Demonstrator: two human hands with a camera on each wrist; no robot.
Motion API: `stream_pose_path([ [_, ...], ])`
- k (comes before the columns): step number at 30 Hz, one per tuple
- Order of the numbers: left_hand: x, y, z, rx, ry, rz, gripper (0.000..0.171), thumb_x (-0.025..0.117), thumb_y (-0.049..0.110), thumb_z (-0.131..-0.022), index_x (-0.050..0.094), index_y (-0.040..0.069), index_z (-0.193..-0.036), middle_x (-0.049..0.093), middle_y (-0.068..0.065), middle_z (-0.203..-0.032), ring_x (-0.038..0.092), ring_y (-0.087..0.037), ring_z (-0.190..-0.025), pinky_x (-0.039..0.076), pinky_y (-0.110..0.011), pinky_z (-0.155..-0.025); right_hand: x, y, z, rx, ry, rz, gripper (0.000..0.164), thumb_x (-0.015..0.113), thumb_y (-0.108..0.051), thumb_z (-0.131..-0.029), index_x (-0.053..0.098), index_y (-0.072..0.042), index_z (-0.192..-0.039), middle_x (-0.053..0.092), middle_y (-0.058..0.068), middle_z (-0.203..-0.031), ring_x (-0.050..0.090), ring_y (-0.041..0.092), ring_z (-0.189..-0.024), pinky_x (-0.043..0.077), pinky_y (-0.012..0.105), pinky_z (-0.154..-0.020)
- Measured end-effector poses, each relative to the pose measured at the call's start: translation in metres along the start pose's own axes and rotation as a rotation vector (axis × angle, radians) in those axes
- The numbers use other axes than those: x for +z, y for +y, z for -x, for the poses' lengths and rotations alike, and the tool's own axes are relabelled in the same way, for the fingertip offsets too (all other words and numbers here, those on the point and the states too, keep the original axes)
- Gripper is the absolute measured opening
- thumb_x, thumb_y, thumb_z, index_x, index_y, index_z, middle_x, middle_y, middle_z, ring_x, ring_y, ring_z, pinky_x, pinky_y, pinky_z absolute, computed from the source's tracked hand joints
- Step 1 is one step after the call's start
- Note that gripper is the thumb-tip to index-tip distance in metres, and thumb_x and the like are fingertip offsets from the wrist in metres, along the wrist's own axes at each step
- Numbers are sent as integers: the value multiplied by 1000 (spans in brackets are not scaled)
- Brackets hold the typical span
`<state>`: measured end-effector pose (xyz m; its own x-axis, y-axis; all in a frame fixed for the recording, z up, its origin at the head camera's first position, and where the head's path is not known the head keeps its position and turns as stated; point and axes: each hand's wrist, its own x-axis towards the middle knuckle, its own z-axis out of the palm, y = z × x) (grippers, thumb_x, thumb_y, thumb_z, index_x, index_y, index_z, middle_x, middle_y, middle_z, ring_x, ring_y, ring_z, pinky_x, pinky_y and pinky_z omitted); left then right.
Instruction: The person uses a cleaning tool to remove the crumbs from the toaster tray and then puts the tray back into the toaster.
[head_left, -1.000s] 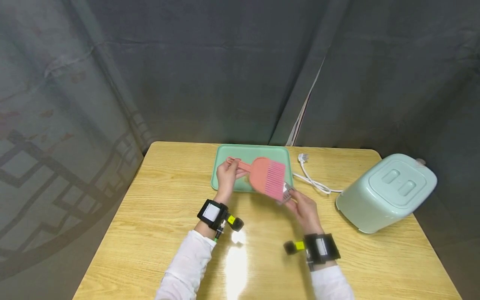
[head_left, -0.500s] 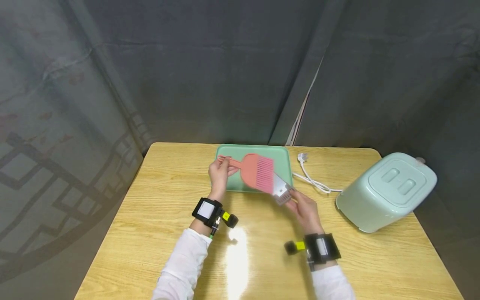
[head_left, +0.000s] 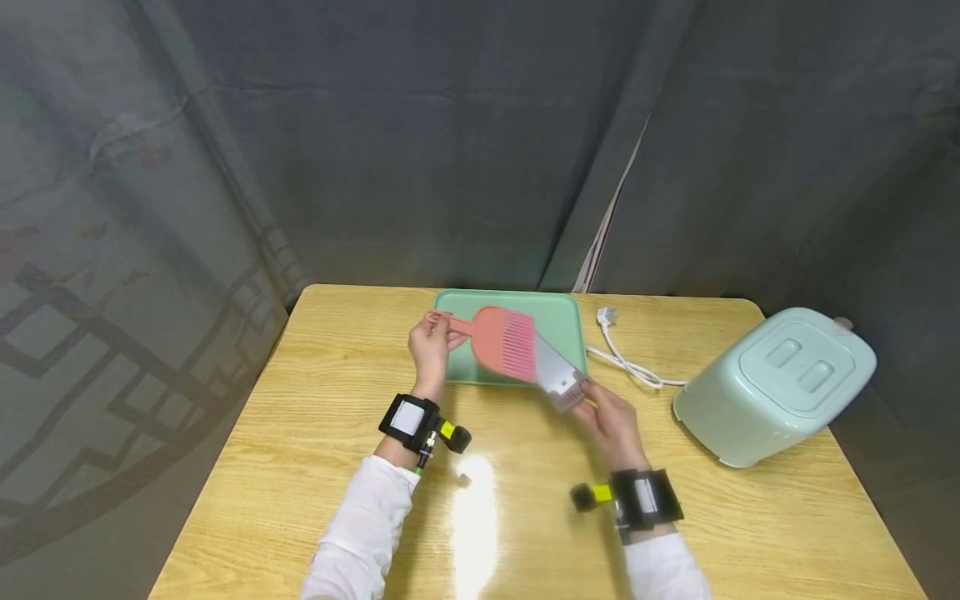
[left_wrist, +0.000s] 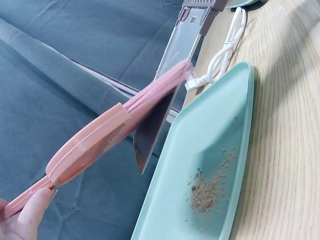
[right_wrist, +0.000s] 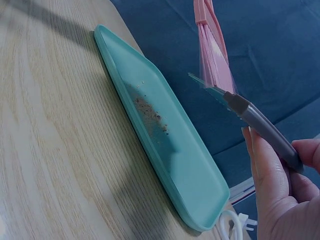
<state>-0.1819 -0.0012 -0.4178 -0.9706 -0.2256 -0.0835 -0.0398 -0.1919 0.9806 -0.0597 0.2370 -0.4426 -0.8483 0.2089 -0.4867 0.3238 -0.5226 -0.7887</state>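
Observation:
In the head view my left hand (head_left: 431, 350) pinches the handle of a pink hand brush (head_left: 490, 337), thumb uppermost. Its pink bristles (left_wrist: 162, 85) lie over a thin metal crumb tray (head_left: 553, 371) and appear to touch it. My right hand (head_left: 611, 418) grips that tray by its grey slotted end (right_wrist: 267, 132), between thumb and fingers. Both are held above a mint-green serving tray (head_left: 558, 312) on the table. Brown crumbs (left_wrist: 206, 195) lie scattered in the serving tray, clear in both wrist views. The brush covers part of the metal sheet.
A mint-green toaster (head_left: 772, 392) with a lid on top stands at the right of the wooden table (head_left: 337, 375). Its white cord and plug (head_left: 630, 362) lie between it and the serving tray. Grey curtains (head_left: 412, 167) hang behind the table.
My left hand has drawn the brush leftward across the crumb tray, so more of the metal sheet shows. The right hand and the crumb tray have stayed almost still.

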Motion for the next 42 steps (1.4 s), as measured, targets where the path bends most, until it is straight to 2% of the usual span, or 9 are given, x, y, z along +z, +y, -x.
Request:
stream_pose_path([
  [7, -4, 0, -2, 23, 20, -35, 25, 49, 0, -102, 64, -16, -113, 71, -32, -98, 69, -3, -61, 64, -22, -67, 1, -1, 0, -3, 19, 8, 49, 50, -9, -107, 35, 4, -151, 36, 26, -155, 72, 9, -98, 53, 23, -103],
  [17, -9, 3, -5, 34, 31, -49, 25, 51, 1, -103, 63, -18, -115, 69, -34, -99, 72, -10, -68, 64, -21, -66, 0, -3, -1, 7, 31, 48, 49, 49, -10, -107, 34, 5, -151, 36, 27, -155, 72, 6, -94, 54, 22, -102],
  [27, -14, 4, -8, 43, 50, -52, 24, 48, -2, -102, 63, -19, -111, 69, -29, -92, 66, -2, -60, 63, -19, -63, -1, -4, -1, 3, 29, 40, 49, 48, -9, -107, 33, 5, -151, 35, 26, -156, 72, 6, -94, 53, 21, -102],
  [35, -20, 4, -9, 33, 60, -53, 25, 49, 0, -103, 63, -17, -112, 70, -31, -96, 67, -1, -60, 63, -18, -63, 0, -5, -2, -10, 22, 21, 48, 48, -8, -107, 33, 4, -151, 34, 26, -156, 72, 6, -95, 53, 21, -102],
  [42, -25, 4, -13, 39, 77, -29, 25, 49, -1, -103, 61, -21, -112, 68, -23, -86, 65, -1, -58, 63, -17, -62, 0, -4, -3, -17, 15, 19, 48, 47, -7, -107, 32, 6, -151, 33, 27, -156, 72, 6, -95, 52, 21, -103],
])
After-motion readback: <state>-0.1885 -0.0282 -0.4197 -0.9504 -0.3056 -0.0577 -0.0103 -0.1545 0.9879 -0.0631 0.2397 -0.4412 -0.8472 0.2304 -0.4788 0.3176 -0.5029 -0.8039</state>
